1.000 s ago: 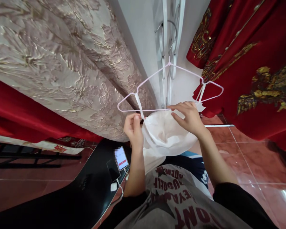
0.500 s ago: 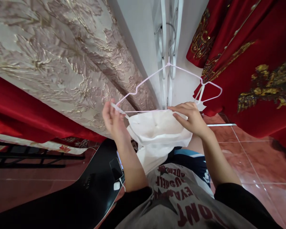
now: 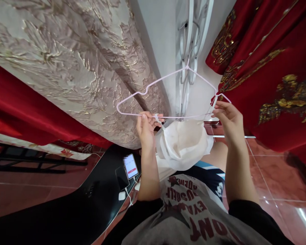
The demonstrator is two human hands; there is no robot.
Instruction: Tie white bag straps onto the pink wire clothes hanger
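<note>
My left hand: fingers pinched on the lower bar of the pink hanger, left of center. My right hand: thumb and fingertips closed on the thin white right strap, near the hanger's right notch. Hanger is a slim, smooth wire shape, notched at both shoulders, with a silver metal hook up top by curved white bars.

White garment is below the lower bar, in front of my lap. Fabric looks thin, soft, matte, slightly see-through at the edges; it bulges into a rounded pouch with loose folds. The left strap loops over the lower bar, right beside my left fingers, well inside the left notch.

Left side: pale cloth, crinkled raised floral pattern, metallic sheen. Right side: deep red cloth, smooth, with rough gold sequin-like patches. Glossy black surface at lower left carries a lit phone, a dark phone and a small white block with rounded corners. Floor is shiny reddish tile.
</note>
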